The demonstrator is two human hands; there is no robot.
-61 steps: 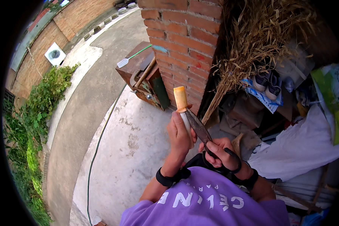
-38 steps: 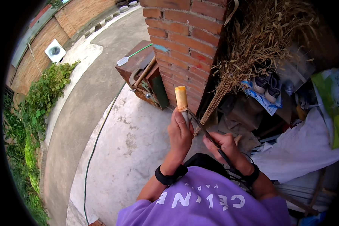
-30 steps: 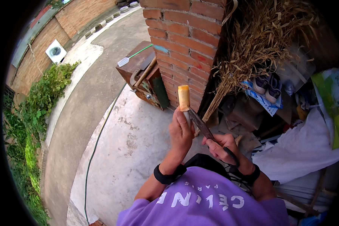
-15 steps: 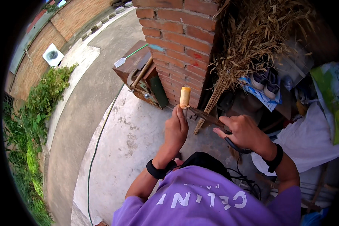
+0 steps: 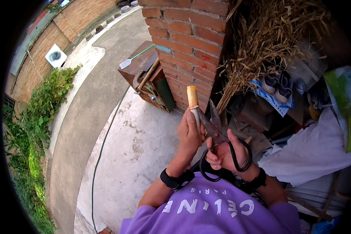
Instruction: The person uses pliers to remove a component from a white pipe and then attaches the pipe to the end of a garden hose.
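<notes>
My left hand (image 5: 190,132) is closed around a thin white rod (image 5: 196,116) topped by a yellowish-tan cylinder (image 5: 192,96), which stands upright above my fingers. In my right hand (image 5: 229,155) is a pair of scissors (image 5: 214,126) with worn, rusty blades and black loop handles. The scissors' blades are spread and point up and away from me. One blade lies close beside the rod just below the cylinder; whether they touch I cannot tell. My right thumb is up at one loop, palm partly turned upward.
A brick pillar (image 5: 187,50) rises ahead, with a rusty metal box (image 5: 156,87) beside it bearing a green-handled fly swatter (image 5: 132,58). Dry stalks (image 5: 269,43), shoes (image 5: 277,85) and a white sack (image 5: 312,148) crowd the right. A green hose (image 5: 101,150) crosses the concrete on the left.
My right hand has swung down and inward and turned palm up. The scissors, formerly at the cylinder's base, now point upward with blades apart. The white rod shows more.
</notes>
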